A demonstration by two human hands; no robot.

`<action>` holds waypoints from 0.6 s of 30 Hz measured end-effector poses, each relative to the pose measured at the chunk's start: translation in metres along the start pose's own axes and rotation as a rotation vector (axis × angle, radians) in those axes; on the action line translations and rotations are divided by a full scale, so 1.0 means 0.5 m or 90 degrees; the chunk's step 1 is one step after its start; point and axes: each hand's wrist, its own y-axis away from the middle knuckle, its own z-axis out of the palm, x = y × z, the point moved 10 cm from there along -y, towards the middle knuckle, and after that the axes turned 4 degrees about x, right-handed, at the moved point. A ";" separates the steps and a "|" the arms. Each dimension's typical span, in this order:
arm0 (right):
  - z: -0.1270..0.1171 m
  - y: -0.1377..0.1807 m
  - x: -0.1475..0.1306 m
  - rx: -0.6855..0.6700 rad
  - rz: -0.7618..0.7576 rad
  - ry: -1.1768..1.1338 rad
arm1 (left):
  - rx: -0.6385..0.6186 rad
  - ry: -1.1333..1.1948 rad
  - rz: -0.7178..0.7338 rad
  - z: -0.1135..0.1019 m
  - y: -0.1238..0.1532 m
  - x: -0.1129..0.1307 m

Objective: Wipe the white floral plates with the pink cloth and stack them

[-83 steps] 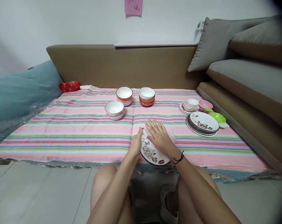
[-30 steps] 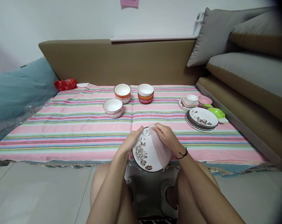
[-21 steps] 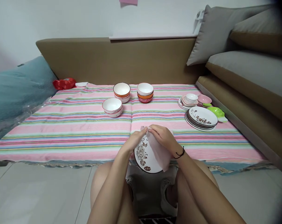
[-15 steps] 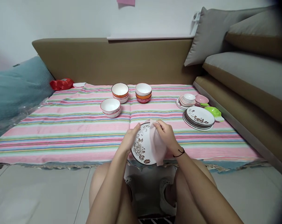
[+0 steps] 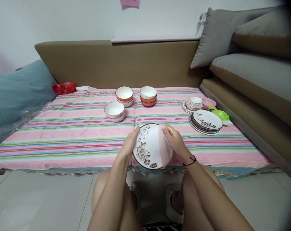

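Observation:
A white plate [image 5: 151, 146] with a dark rim and brown flower print is held up in front of me, its face tilted toward the camera. My left hand [image 5: 131, 142] grips its left edge, the thumb on the rim. Against the plate's right side my right hand [image 5: 175, 139] is closed on a thin pale pink cloth [image 5: 165, 149], which drapes over the right part of the plate. The fingers behind the plate are hidden on both sides.
Bowls stand stacked on the striped cloth [image 5: 63, 134]: a front stack [image 5: 115, 112], a back left stack [image 5: 124, 96], a back right stack [image 5: 148, 96]. To the right lie stacked plates [image 5: 206, 122], small dishes [image 5: 194, 103], a green dish [image 5: 221, 115]. Cushions [image 5: 256, 70] border the right.
My right hand and the cloth have shifted right toward the plate's right edge, uncovering more of its face. The plate has moved slightly left and turned to face me more.

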 end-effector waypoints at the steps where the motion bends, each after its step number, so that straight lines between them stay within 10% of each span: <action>1: 0.006 0.000 -0.004 -0.022 -0.005 0.002 | -0.019 -0.022 0.003 0.007 0.004 0.003; 13: 0.079 0.023 -0.048 -0.240 -0.098 0.060 | -0.092 -0.160 -0.045 0.038 0.028 -0.015; 18: 0.069 0.018 -0.047 -0.199 -0.077 0.064 | -0.070 -0.128 -0.042 0.035 0.029 -0.006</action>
